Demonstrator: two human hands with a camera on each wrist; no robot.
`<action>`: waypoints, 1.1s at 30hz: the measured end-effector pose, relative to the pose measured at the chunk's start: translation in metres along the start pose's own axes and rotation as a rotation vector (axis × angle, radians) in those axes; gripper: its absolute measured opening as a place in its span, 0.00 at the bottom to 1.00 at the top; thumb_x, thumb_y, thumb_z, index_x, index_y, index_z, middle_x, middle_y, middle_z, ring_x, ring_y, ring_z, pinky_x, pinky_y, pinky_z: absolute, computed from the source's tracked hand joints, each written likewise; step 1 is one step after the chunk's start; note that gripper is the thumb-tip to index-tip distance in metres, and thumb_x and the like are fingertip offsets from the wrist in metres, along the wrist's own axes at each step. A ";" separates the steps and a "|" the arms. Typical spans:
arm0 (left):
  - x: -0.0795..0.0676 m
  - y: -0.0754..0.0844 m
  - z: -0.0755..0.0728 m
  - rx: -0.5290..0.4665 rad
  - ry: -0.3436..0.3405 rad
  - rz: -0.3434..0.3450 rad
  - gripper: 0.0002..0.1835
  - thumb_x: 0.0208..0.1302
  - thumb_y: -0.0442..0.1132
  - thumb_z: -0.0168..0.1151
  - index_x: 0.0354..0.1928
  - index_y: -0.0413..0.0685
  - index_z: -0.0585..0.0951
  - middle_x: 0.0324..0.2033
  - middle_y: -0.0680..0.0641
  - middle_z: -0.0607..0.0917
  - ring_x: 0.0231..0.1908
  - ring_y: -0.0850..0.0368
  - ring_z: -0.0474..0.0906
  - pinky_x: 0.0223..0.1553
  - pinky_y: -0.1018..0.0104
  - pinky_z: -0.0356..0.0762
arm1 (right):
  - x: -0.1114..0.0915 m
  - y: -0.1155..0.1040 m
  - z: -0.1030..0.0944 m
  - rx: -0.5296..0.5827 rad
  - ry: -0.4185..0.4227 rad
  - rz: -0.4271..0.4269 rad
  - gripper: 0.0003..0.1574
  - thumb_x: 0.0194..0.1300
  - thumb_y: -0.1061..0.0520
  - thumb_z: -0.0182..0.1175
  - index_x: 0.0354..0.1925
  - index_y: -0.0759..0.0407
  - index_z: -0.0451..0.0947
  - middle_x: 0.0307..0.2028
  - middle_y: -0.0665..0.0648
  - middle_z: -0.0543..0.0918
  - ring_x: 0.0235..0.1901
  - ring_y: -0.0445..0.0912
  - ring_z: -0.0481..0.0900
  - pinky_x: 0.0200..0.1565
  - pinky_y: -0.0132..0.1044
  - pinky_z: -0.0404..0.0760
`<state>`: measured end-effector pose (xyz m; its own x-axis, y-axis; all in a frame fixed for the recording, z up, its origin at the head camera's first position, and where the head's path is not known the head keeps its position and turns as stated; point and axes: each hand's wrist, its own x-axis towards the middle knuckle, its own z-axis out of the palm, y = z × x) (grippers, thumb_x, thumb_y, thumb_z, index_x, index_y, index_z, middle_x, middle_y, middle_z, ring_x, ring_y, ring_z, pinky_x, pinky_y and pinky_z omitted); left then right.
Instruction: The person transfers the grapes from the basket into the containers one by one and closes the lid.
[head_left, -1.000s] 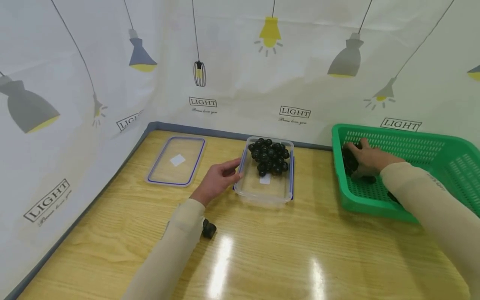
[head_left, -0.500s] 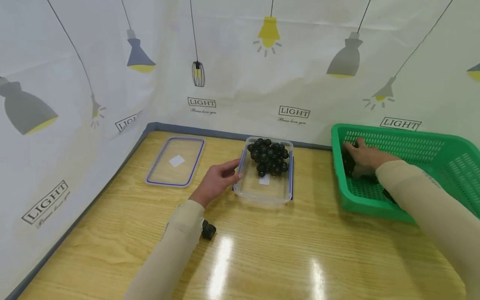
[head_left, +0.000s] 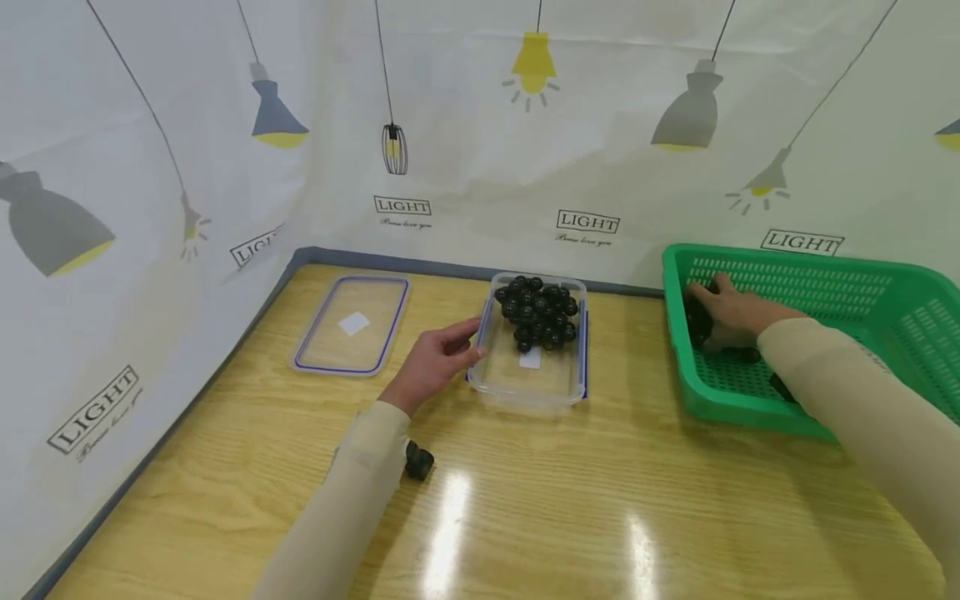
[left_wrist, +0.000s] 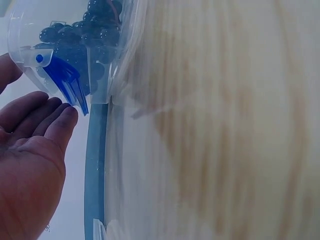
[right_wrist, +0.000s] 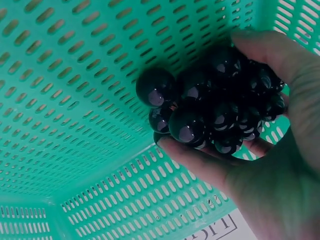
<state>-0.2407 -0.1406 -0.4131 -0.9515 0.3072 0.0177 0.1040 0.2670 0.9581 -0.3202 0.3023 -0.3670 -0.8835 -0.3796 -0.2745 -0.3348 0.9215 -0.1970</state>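
Note:
In the green perforated basket (head_left: 738, 407), my right hand (head_left: 731, 315) grips a bunch of dark grapes (right_wrist: 210, 105). Thumb and fingers curl round the bunch from both sides in the right wrist view, close to the basket wall. A clear plastic food container (head_left: 525, 388) stands mid-table with another bunch of dark grapes (head_left: 540, 312) inside, toward its far end. At the container's left side is my left hand (head_left: 431, 367), fingers loosely extended by the wall and the blue clip (left_wrist: 67, 82). Whether those fingertips actually touch the wall is hard to tell.
The container's clear lid (head_left: 378, 321) with a blue seal lies flat at the far left of the wooden table (head_left: 555, 500). A printed sheet (head_left: 480, 167) with lamp drawings rises behind and along the left. The basket stands close to the back sheet.
Almost nothing differs. My right hand shifts very slightly within the basket, fingers on the grapes. The left hand, container and lid keep their places; the head view drifts a little.

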 end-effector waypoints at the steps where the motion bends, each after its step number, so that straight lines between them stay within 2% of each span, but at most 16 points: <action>1: 0.000 0.000 0.000 -0.001 -0.003 -0.001 0.29 0.71 0.39 0.61 0.71 0.44 0.68 0.69 0.47 0.68 0.66 0.51 0.65 0.63 0.66 0.68 | 0.000 0.000 0.000 -0.002 -0.001 -0.001 0.55 0.49 0.62 0.73 0.67 0.64 0.50 0.56 0.82 0.49 0.33 0.72 0.73 0.29 0.58 0.79; 6: -0.002 0.000 0.000 0.008 -0.006 -0.024 0.29 0.71 0.40 0.61 0.71 0.47 0.67 0.70 0.48 0.67 0.67 0.51 0.65 0.62 0.66 0.69 | -0.001 0.000 0.000 -0.049 -0.009 -0.010 0.59 0.47 0.62 0.73 0.68 0.66 0.49 0.58 0.82 0.48 0.41 0.82 0.67 0.35 0.67 0.78; 12: -0.002 0.002 0.000 0.000 -0.005 0.000 0.29 0.71 0.40 0.61 0.71 0.46 0.68 0.69 0.47 0.67 0.67 0.50 0.65 0.63 0.65 0.68 | -0.003 0.000 -0.003 -0.062 -0.033 -0.005 0.60 0.52 0.61 0.73 0.71 0.68 0.46 0.62 0.82 0.45 0.50 0.88 0.58 0.41 0.73 0.73; 16: -0.002 0.004 0.000 0.012 -0.011 0.005 0.29 0.71 0.40 0.61 0.71 0.45 0.67 0.70 0.47 0.67 0.67 0.50 0.65 0.63 0.64 0.68 | -0.005 0.001 -0.004 -0.070 -0.028 -0.005 0.60 0.52 0.59 0.73 0.71 0.66 0.47 0.63 0.83 0.45 0.52 0.90 0.54 0.41 0.74 0.73; 21: -0.002 0.003 -0.001 0.033 -0.011 -0.008 0.30 0.71 0.41 0.61 0.72 0.46 0.67 0.70 0.47 0.67 0.67 0.49 0.65 0.63 0.63 0.68 | -0.005 0.002 -0.003 -0.098 -0.007 -0.010 0.59 0.51 0.57 0.74 0.70 0.65 0.49 0.61 0.82 0.49 0.50 0.88 0.57 0.39 0.73 0.75; 26: -0.001 0.002 0.000 0.035 -0.017 -0.004 0.30 0.71 0.41 0.62 0.71 0.46 0.67 0.70 0.47 0.67 0.67 0.48 0.65 0.63 0.63 0.68 | -0.007 0.005 -0.004 -0.126 0.026 -0.023 0.60 0.50 0.55 0.75 0.70 0.65 0.50 0.61 0.82 0.51 0.50 0.88 0.58 0.41 0.75 0.73; 30: 0.000 0.002 -0.001 0.042 -0.017 -0.008 0.30 0.71 0.42 0.62 0.72 0.46 0.67 0.70 0.47 0.67 0.67 0.48 0.65 0.63 0.63 0.68 | -0.011 0.008 -0.008 -0.097 0.019 -0.030 0.61 0.52 0.54 0.74 0.71 0.66 0.47 0.62 0.83 0.48 0.51 0.89 0.54 0.41 0.75 0.72; 33: 0.000 0.003 -0.002 0.048 -0.015 -0.008 0.30 0.71 0.42 0.61 0.72 0.46 0.67 0.70 0.48 0.67 0.67 0.48 0.64 0.64 0.63 0.68 | -0.014 0.009 -0.017 -0.052 0.045 -0.030 0.56 0.54 0.56 0.73 0.69 0.64 0.49 0.61 0.82 0.49 0.50 0.88 0.56 0.36 0.72 0.74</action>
<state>-0.2407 -0.1421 -0.4101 -0.9480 0.3182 0.0052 0.1102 0.3130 0.9434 -0.3165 0.3176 -0.3487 -0.8862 -0.4044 -0.2263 -0.3771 0.9131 -0.1549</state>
